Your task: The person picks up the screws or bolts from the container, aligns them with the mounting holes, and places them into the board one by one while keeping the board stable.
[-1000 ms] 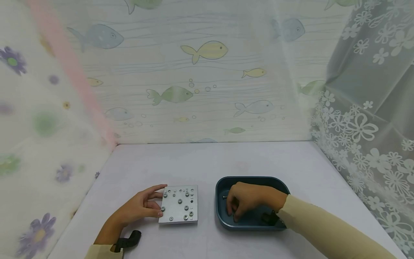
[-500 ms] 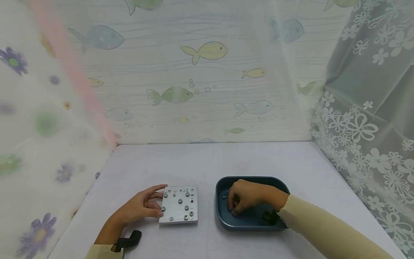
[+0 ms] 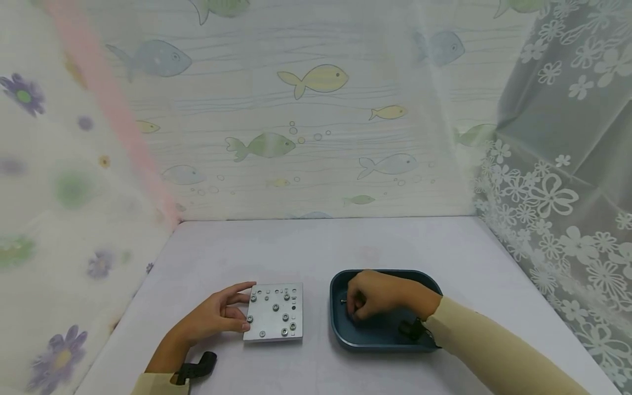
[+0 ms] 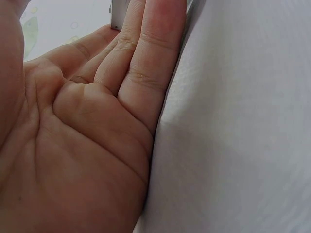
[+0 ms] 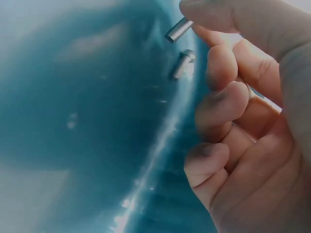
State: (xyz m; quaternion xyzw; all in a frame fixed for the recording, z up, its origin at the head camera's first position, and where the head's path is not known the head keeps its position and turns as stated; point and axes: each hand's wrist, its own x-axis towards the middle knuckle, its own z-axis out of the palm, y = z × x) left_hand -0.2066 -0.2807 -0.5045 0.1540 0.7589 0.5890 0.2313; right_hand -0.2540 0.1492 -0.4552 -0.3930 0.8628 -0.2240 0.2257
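At the left, my left hand holds the left side of a square silver metal plate, index fingertip at the far corner and thumb at the near left edge. Several socket-head screws stand in the plate among small holes. The left wrist view shows the palm and fingers, with only a bit of the plate beyond them. My right hand is inside the dark blue tray. Its thumb and index finger pinch a screw, threaded shank sticking out, head hidden. A second screw lies in the tray beneath.
A white cloth covers the table. The tray's raised rim surrounds the right hand. Behind hangs a fish-print curtain, and a lace-patterned curtain borders the right side. Black wrist cameras sit on both wrists, the left one close to the table.
My right hand has shifted slightly toward the far side of the tray, its thumb and index finger drawing together on the screw. The left hand and the plate stay put.
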